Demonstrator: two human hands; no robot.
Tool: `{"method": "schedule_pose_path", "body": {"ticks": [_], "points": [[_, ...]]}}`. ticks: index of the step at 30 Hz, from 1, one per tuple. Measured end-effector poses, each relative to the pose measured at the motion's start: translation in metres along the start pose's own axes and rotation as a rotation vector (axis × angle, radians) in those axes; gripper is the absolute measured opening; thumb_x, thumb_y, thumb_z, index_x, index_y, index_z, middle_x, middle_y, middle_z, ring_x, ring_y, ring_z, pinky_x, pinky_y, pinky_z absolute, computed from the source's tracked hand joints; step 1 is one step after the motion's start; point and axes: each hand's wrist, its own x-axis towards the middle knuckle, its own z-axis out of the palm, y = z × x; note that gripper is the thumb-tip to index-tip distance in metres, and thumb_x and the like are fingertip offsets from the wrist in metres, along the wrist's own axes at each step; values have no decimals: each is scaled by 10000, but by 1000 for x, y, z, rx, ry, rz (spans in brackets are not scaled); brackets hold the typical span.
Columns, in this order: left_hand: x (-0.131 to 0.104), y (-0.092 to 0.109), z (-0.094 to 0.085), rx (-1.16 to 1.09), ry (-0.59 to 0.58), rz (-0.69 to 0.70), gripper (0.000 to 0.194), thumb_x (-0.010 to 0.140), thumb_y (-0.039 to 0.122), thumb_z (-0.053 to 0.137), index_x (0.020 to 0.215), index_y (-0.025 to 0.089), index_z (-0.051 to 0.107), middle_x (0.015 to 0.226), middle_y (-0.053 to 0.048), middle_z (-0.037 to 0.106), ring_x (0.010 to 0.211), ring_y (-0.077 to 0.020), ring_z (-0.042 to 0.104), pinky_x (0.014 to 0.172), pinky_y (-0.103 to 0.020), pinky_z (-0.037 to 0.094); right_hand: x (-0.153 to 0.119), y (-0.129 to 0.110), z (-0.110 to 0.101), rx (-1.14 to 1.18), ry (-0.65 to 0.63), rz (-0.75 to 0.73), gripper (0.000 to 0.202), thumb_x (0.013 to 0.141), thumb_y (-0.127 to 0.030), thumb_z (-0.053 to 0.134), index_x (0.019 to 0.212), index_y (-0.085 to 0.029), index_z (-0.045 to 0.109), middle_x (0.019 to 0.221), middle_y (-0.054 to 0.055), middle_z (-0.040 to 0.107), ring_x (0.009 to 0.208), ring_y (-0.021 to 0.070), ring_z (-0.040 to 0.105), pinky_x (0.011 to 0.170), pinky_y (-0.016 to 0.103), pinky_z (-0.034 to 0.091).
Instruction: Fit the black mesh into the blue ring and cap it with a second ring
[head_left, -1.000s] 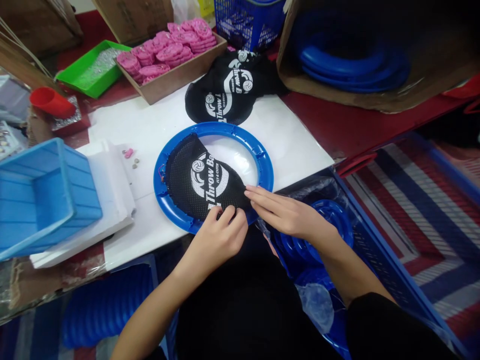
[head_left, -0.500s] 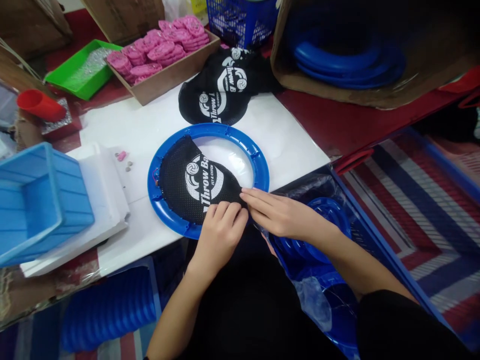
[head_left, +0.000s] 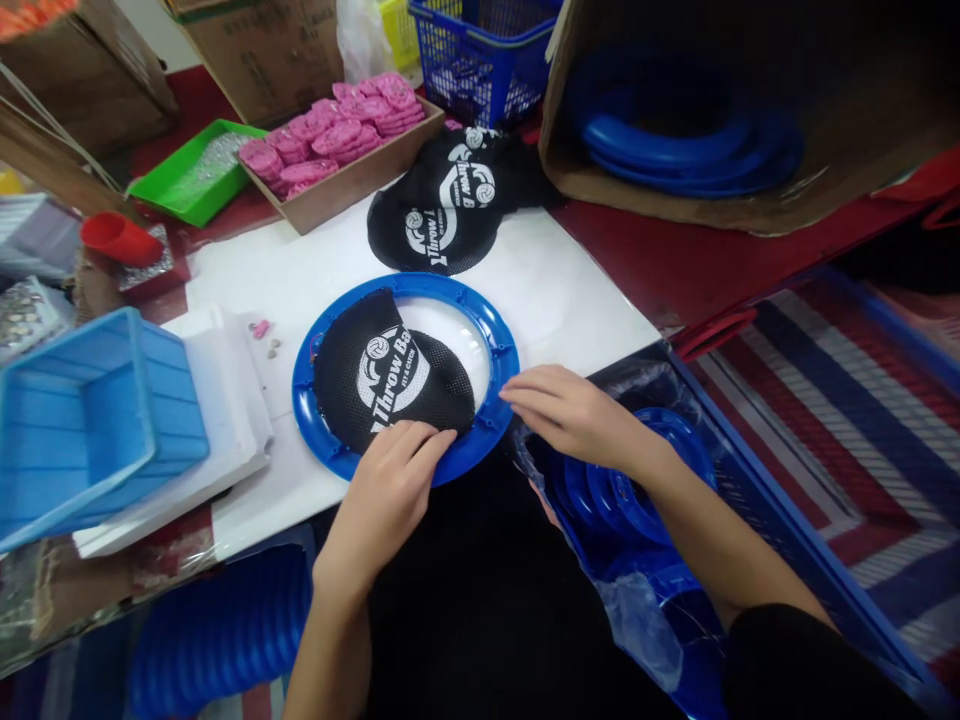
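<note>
A blue plastic ring (head_left: 495, 420) lies on the white sheet in front of me. Inside it sits a round black mesh cloth (head_left: 345, 370) printed with white "Throw Ball" lettering; the cloth's upper right part is folded down, baring white beneath. My left hand (head_left: 390, 490) is closed on the cloth's near edge at the ring's lower rim, its fingers curled and the thumb mostly hidden. At the ring's right outer edge is my right hand (head_left: 574, 415), fingers stretched out and tips at the rim, with nothing visible in it.
Behind the ring lie more black mesh cloths (head_left: 457, 200). A carton tray of pink pouches (head_left: 337, 145), a green tray (head_left: 187, 195) and a red cup (head_left: 120, 237) stand back left. A blue bin (head_left: 112, 400) is at left, a cardboard box (head_left: 585, 170) back right, a blue crate (head_left: 780, 520) lower right.
My left hand has moved left along the cloth's near edge. My right hand has let go of the cloth and moved slightly right to the rim. The camera view has shifted.
</note>
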Motion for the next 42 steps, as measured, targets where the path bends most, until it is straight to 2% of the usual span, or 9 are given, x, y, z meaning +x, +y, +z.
{"method": "schedule_pose_path", "body": {"ticks": [9,14,19,22,26,28,35,39,42], "points": [[-53,-41,-41,99,62,-171,478,907,-72,409,1166,195,708,1240,-102,631,1161,-273,615,988,-456,538,6,-77,18,185,-172,-276,237,997,-106,531,1170,-122,693,1128,133,752,1117,240,674,925,380,597],[-34,-27,-31,151,223,-279,342,969,22,467,1196,172,673,1192,-103,663,1114,-276,630,998,-453,530,46,-47,21,89,-39,-97,310,984,-45,474,1189,-115,696,1123,156,722,1053,250,654,881,399,588],[8,-10,-12,253,11,-396,126,996,210,638,1097,157,691,1067,-100,657,1023,-297,612,919,-450,544,99,-4,42,-114,-309,-33,253,973,-90,520,1022,-159,758,1036,133,680,984,272,607,849,446,566],[18,-13,-11,279,-68,-468,185,942,278,742,1065,151,687,1066,-105,628,1067,-316,587,932,-454,536,109,0,47,-156,-377,-80,267,960,-49,493,924,-151,737,1081,148,674,1020,281,610,898,483,553],[13,-20,-16,243,-73,-430,77,982,184,657,1054,167,680,1067,-94,615,1040,-278,568,933,-428,522,94,-4,33,75,-286,-145,192,1012,-109,499,1023,-175,679,1243,126,684,1244,273,597,1092,520,509],[7,-20,-18,213,-31,-372,109,1005,133,583,1051,178,671,1068,-84,621,1008,-258,565,914,-412,519,79,-4,29,188,-181,-149,184,1037,-134,489,1095,-195,652,1169,83,718,1169,224,652,1143,522,494],[-10,8,2,246,322,-298,118,1029,179,574,1130,165,633,1121,-120,659,1045,-295,603,856,-437,491,44,1,57,187,227,-133,275,997,-76,524,1201,-200,661,1010,103,727,975,236,686,839,432,615],[-17,19,20,201,432,-348,166,1005,226,651,1158,165,631,1093,-118,661,1016,-294,614,845,-439,506,43,0,60,208,266,-94,357,992,-66,533,1296,-205,658,1009,107,716,925,229,670,805,421,589],[-20,16,18,117,439,-372,159,1007,211,645,1162,176,635,1078,-106,649,1005,-277,623,870,-431,533,46,1,57,240,271,-47,367,994,-72,534,1300,-225,669,1018,103,706,926,231,659,806,424,577]]}}
